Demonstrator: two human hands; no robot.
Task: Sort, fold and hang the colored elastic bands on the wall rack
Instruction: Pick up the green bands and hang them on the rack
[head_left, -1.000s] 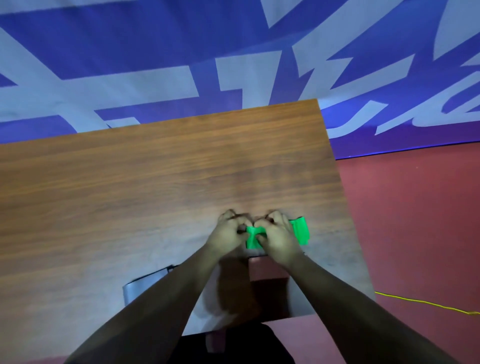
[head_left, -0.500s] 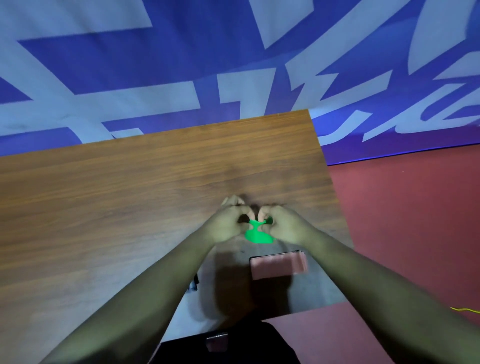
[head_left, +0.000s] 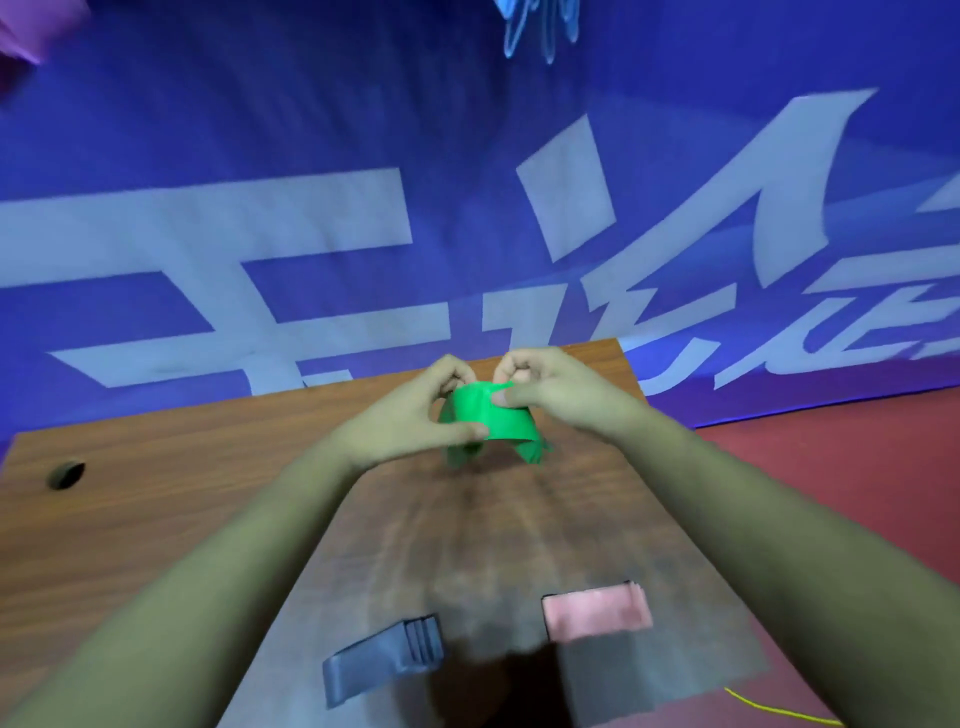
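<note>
You had the green band (head_left: 488, 421) pinched in both hands, held up over the far end of the table (head_left: 182, 493). Your left hand (head_left: 415, 415) gripped its lower edge and your right hand (head_left: 545, 384) gripped the top fold.

Risk, my judgement: the band looked springy, so a slack thumb would've let the fold pop open or the band snap away to the red floor (head_left: 831, 467).

The table was brown woodgrain with a cable hole (head_left: 65, 474) at the left. A folded grey band (head_left: 379, 660) and pink band (head_left: 597, 613) lay near you, apart. Behind was a blue banner wall (head_left: 311, 130), with pale blue bands (head_left: 540, 26) hanging up top.
</note>
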